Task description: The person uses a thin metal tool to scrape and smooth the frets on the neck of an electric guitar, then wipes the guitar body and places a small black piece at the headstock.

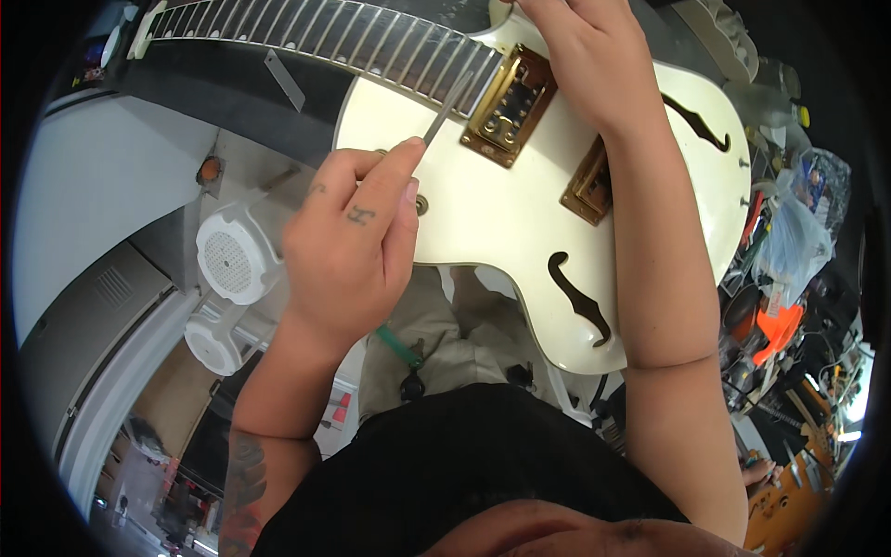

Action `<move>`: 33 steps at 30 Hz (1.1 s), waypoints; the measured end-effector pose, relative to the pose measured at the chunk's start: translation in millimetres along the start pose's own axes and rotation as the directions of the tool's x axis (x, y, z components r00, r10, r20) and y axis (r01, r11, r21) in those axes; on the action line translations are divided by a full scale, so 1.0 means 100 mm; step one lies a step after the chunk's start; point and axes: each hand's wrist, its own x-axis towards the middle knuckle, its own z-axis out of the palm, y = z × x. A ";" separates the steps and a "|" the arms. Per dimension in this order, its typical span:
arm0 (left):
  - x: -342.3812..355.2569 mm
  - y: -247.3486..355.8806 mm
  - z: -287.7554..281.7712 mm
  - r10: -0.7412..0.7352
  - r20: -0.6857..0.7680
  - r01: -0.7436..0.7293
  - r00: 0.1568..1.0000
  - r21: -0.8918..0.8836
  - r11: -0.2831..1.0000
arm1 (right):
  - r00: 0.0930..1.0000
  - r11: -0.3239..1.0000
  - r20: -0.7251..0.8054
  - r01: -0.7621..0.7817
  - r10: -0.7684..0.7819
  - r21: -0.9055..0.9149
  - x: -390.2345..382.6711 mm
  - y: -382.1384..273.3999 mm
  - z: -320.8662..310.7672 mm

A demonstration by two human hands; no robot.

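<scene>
A cream hollow-body guitar (pixel 478 218) with f-holes, two gold-framed pickups (pixel 509 105) and a fretted neck (pixel 306 39) spans the upper view. No strings show on it. My left hand (pixel 353 241) grips a thin metal file or rod (pixel 445 110), which slants up and right over the last frets beside the upper pickup. My right hand (pixel 589 56) reaches to the top edge, at the guitar's upper horn; its fingertips are cut off, so what they hold is unclear. My right forearm lies across the body, partly hiding the lower pickup.
Along the right is clutter: plastic bags (pixel 794 241), bottles, an orange tool (pixel 778 330) and cables. A dark bench edge (pixel 232 97) runs under the neck, with a small metal plate (pixel 283 84) on it. White round perforated fixtures (pixel 232 255) stand at the left.
</scene>
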 end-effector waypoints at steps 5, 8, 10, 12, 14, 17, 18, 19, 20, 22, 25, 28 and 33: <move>-0.12 0.07 0.03 0.020 0.036 -0.024 0.999 0.107 0.994 | 0.999 0.990 0.000 -0.039 0.039 -0.137 -0.03 -0.10 -0.01; -0.09 0.12 0.05 0.028 0.059 -0.036 0.998 0.138 0.990 | 0.999 0.988 -0.012 -0.039 0.038 -0.149 -0.05 -0.09 0.00; -0.04 0.14 0.04 0.017 0.110 -0.044 0.994 0.253 0.966 | 0.999 0.983 -0.006 -0.048 0.048 -0.177 -0.04 -0.06 0.01; 0.00 0.13 0.09 0.024 0.103 -0.053 0.994 0.285 0.957 | 0.999 0.978 -0.011 -0.045 0.044 -0.205 -0.03 -0.06 0.04; 0.08 0.11 0.15 0.030 0.094 -0.059 0.995 0.314 0.947 | 0.999 0.979 -0.005 -0.046 0.046 -0.199 -0.03 -0.10 0.04; 0.12 0.10 0.20 0.065 0.067 -0.084 0.996 0.342 0.936 | 0.999 0.987 0.016 -0.042 0.045 -0.158 -0.06 -0.23 -0.03; 0.04 0.07 0.19 0.086 0.074 -0.108 0.994 0.376 0.920 | 0.999 0.990 0.021 -0.037 0.041 -0.137 -0.08 -0.25 -0.03; 0.00 0.04 0.18 0.114 0.081 -0.137 0.990 0.410 0.902 | 0.999 0.992 0.024 -0.035 0.038 -0.122 -0.10 -0.27 -0.04; -0.05 0.04 0.16 0.118 0.078 -0.139 0.990 0.409 0.902 | 1.000 0.988 -0.011 -0.027 0.026 -0.149 -0.12 -0.27 -0.02; -0.10 0.07 0.11 0.105 0.046 -0.115 0.993 0.343 0.932 | 0.999 0.985 -0.045 -0.021 0.013 -0.172 -0.12 -0.22 0.00; 0.11 0.09 0.22 0.139 0.011 -0.134 0.990 0.351 0.927 | 0.999 0.987 -0.013 -0.045 0.044 -0.157 -0.05 -0.11 0.01; 0.22 0.10 0.30 0.150 -0.017 -0.135 0.988 0.345 0.929 | 0.997 0.980 0.017 -0.075 0.079 -0.185 -0.03 -0.11 0.01; -0.03 0.13 0.26 0.103 0.005 -0.097 0.995 0.371 0.924 | 0.998 0.975 0.019 -0.058 0.064 -0.216 -0.04 -0.04 0.00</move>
